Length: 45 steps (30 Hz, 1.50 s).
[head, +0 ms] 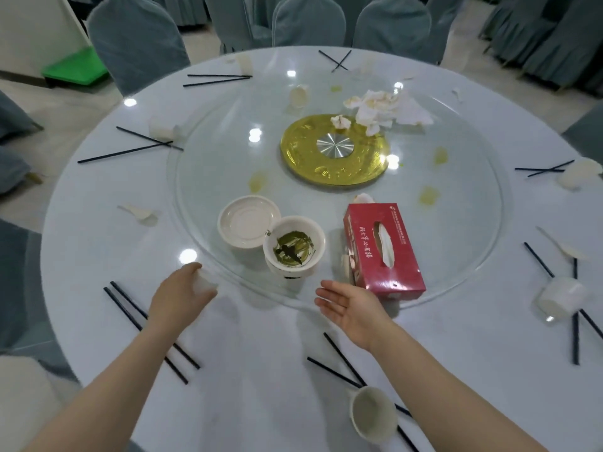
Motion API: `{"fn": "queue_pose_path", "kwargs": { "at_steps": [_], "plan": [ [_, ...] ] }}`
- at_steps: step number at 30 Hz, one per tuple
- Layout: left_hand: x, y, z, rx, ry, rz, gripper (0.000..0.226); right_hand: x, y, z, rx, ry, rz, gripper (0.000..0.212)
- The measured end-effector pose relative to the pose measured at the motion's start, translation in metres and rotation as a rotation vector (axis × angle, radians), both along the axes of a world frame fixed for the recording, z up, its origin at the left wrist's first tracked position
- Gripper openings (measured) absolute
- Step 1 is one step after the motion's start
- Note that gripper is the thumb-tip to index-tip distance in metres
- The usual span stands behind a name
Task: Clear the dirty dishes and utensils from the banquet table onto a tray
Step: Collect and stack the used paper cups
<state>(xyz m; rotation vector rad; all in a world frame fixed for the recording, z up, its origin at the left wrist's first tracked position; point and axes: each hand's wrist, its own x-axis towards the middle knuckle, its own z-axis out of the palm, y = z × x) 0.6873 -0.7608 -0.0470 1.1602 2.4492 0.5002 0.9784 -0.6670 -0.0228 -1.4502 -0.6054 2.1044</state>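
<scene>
My left hand grips a small white cup near the front edge of the glass turntable. Palm up and fingers straight, my right hand hovers empty just in front of the red tissue box. On the turntable stand a bowl with green-black residue, stacked on other bowls, and an empty cream dish beside it. A tipped paper cup lies near me by black chopsticks. Another chopstick pair lies under my left forearm.
More chopstick pairs, tipped cups and plastic spoons ring the white round table. Crumpled napkins sit by the gold centre disc. Covered chairs surround the table; a green tray rests at far left.
</scene>
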Motion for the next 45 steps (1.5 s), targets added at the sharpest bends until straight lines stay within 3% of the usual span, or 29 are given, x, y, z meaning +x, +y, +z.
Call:
{"fn": "queue_pose_path", "kwargs": {
  "at_steps": [5, 9, 11, 14, 16, 18, 20, 24, 29, 36, 41, 45],
  "plan": [
    [0.021, -0.052, 0.014, 0.212, -0.261, 0.168, 0.054, 0.027, -0.033, 0.01, 0.168, -0.099, 0.126, 0.016],
    [0.029, -0.095, 0.021, 0.347, -0.569, 0.329, 0.051, 0.055, -0.072, 0.013, 0.606, -0.583, 0.382, 0.01],
    [0.033, -0.113, 0.026, 0.371, -0.702, 0.347, 0.048, 0.069, -0.092, 0.007, 0.783, -0.827, 0.553, 0.028],
    [0.039, -0.139, 0.034, 0.374, -0.78, 0.306, 0.039, 0.085, -0.117, -0.004, 0.798, -1.037, 0.87, 0.078],
    [0.043, -0.156, 0.041, 0.39, -0.843, 0.307, 0.034, 0.09, -0.129, -0.008, 0.784, -1.113, 0.999, 0.083],
    [0.049, -0.173, 0.049, 0.429, -0.935, 0.312, 0.025, 0.087, -0.141, -0.006, 0.847, -1.149, 0.993, 0.076],
    [0.055, -0.191, 0.059, 0.479, -1.041, 0.336, 0.024, 0.077, -0.156, 0.004, 0.92, -1.099, 0.878, 0.073],
    [0.069, -0.232, 0.083, 0.56, -1.197, 0.359, 0.031, 0.045, -0.2, 0.05, 1.026, -0.764, 0.6, 0.073],
    [0.08, -0.283, 0.117, 0.587, -1.127, 0.293, 0.024, -0.002, -0.263, 0.114, 1.08, -0.321, 0.5, 0.065],
    [0.077, -0.355, 0.154, 0.684, -0.943, 0.184, 0.038, -0.051, -0.309, 0.151, 1.087, -0.005, 0.748, 0.052],
    [0.067, -0.399, 0.162, 0.664, -0.814, 0.291, 0.061, -0.079, -0.323, 0.15, 1.025, 0.126, 0.928, 0.057],
    [0.062, -0.437, 0.158, 0.63, -0.705, 0.314, 0.047, -0.102, -0.334, 0.14, 0.953, 0.203, 1.092, 0.06]
  ]
}}
